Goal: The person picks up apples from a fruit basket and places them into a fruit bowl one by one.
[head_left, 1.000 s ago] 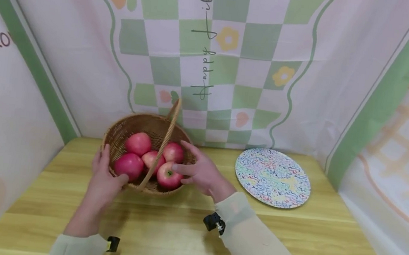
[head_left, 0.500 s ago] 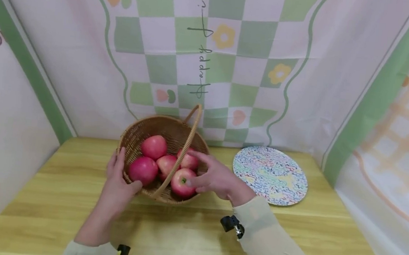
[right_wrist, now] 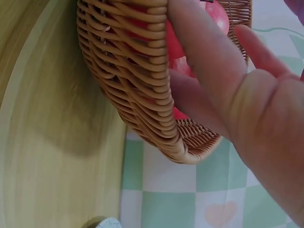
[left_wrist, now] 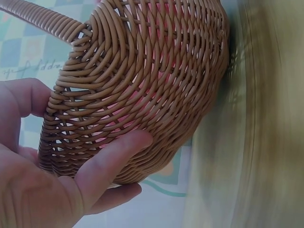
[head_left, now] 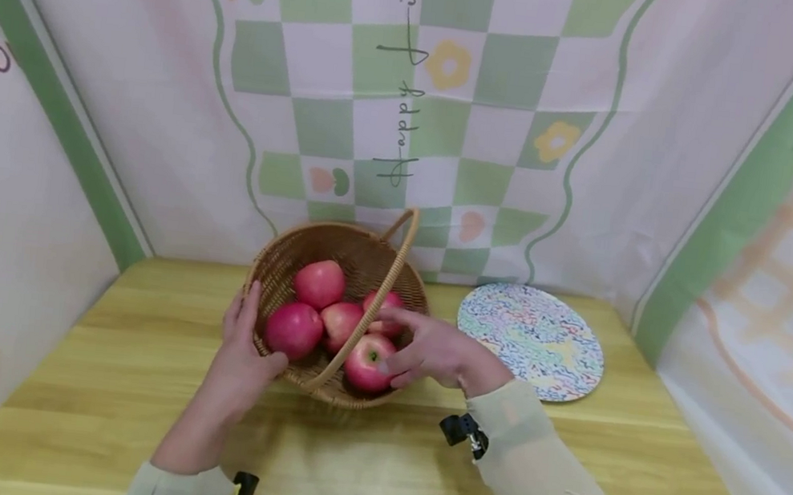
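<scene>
The nearer hand, the right (head_left: 435,352), has fingers spread and loosely bent, with no firm hold evident. The front apple (head_left: 362,365), round with no long axis, lies in the basket (head_left: 362,262), at that hand's 9 o'clock. The left hand (head_left: 242,362) grips the rim at 8; the plate (head_left: 546,340) lies at 3.

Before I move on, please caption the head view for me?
Left hand grips a wicker basket of five apples; right hand reaches inside, patterned disc alongside.
</scene>
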`<state>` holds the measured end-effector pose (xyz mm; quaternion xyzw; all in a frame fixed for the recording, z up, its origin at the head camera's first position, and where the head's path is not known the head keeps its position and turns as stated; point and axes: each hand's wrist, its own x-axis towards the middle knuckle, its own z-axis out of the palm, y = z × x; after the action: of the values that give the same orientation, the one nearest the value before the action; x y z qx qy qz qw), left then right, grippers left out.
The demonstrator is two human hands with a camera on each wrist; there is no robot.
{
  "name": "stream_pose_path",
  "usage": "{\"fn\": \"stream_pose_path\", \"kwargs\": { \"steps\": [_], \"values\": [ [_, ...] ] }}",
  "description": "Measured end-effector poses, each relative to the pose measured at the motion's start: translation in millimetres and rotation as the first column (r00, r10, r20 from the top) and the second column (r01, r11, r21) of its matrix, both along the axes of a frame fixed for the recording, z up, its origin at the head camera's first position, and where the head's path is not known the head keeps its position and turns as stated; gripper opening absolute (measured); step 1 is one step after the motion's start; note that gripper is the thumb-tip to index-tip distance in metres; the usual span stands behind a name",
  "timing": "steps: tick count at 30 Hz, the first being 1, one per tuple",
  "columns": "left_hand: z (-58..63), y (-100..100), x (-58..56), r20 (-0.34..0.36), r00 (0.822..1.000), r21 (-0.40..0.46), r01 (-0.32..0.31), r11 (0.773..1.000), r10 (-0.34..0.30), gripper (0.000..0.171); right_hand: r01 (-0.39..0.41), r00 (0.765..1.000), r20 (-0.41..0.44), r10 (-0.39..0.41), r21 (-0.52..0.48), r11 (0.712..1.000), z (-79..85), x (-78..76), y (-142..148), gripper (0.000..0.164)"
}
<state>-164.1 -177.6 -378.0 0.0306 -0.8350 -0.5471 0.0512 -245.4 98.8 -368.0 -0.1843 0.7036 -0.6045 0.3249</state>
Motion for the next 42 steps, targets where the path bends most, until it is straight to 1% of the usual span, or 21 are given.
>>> {"fn": "stream_pose_path", "kwargs": {
  "steps": [3, 6, 10, 12, 14, 17, 20, 22, 24, 28, 31, 34, 39, 42],
  "values": [
    [-1.2, -1, -2.0, -0.003, 1.000, 0.006, 0.012, 1.000, -0.012, 0.113, -0.003, 1.000, 0.013, 0.003, -0.004, 1.000, -0.8, -0.7, -1, 0.083],
    [-1.3, -2, -2.9, 0.000, 1.000, 0.009, 0.017, 1.000, -0.017, 0.114, 0.004, 1.000, -0.003, -0.004, 0.020, 1.000, -1.8, -1.2, -5, 0.083],
    [-1.1, -4, -3.9, 0.009, 1.000, 0.011, 0.025, 1.000, -0.025, 0.114, 0.002, 0.998, -0.057, 0.003, 0.085, 0.996, -4.0, -2.2, -14, 0.089],
    [-1.0, -5, -4.8, 0.015, 0.999, 0.015, 0.031, 0.999, -0.031, 0.114, -0.013, 0.996, -0.090, 0.024, 0.119, 0.993, -5.4, -3.0, -20, 0.087],
    [-0.4, -6, -5.6, 0.019, 0.999, 0.022, 0.036, 0.999, -0.036, 0.114, -0.039, 0.989, -0.135, 0.058, 0.141, 0.989, -6.8, -3.9, -24, 0.081],
    [-0.2, -7, -6.4, 0.024, 0.999, 0.030, 0.041, 0.999, -0.042, 0.114, -0.066, 0.965, -0.238, 0.114, 0.198, 0.978, -9.1, -4.5, -30, 0.071],
    [-0.6, -7, -6.4, 0.029, 0.999, 0.042, 0.044, 0.998, -0.045, 0.114, -0.073, 0.928, -0.335, 0.163, 0.267, 0.961, -12.0, -3.7, -32, 0.073],
    [-0.7, -7, -6.0, 0.029, 0.998, 0.047, 0.045, 0.998, -0.047, 0.114, -0.065, 0.910, -0.372, 0.184, 0.310, 0.949, -13.3, -2.2, -33, 0.076],
    [-0.6, -8, -5.8, 0.028, 0.998, 0.055, 0.047, 0.997, -0.048, 0.114, -0.052, 0.897, -0.397, 0.192, 0.337, 0.940, -14.4, -1.2, -34, 0.073],
    [0.0, -8, -5.4, 0.027, 0.998, 0.070, 0.054, 0.996, -0.056, 0.114, -0.024, 0.894, -0.410, 0.182, 0.361, 0.932, -15.3, -0.1, -35, 0.057],
    [-0.2, -8, -5.3, 0.028, 0.998, 0.078, 0.059, 0.995, -0.061, 0.114, -0.020, 0.890, -0.417, 0.185, 0.369, 0.929, -15.8, 0.0, -36, 0.050],
    [-0.8, -9, -5.5, 0.026, 0.998, 0.063, 0.054, 0.997, -0.056, 0.114, -0.032, 0.888, -0.415, 0.197, 0.372, 0.928, -16.0, 0.6, -37, 0.052],
    [-0.7, -10, -5.8, 0.028, 0.998, 0.047, 0.053, 0.997, -0.054, 0.113, -0.035, 0.901, -0.387, 0.198, 0.389, 0.921, -16.1, 3.2, -38, 0.062],
    [0.1, -9, -5.9, 0.027, 0.998, 0.043, 0.056, 0.998, -0.057, 0.113, -0.024, 0.894, -0.396, 0.209, 0.424, 0.905, -16.4, 4.8, -37, 0.067]
  ]
}}
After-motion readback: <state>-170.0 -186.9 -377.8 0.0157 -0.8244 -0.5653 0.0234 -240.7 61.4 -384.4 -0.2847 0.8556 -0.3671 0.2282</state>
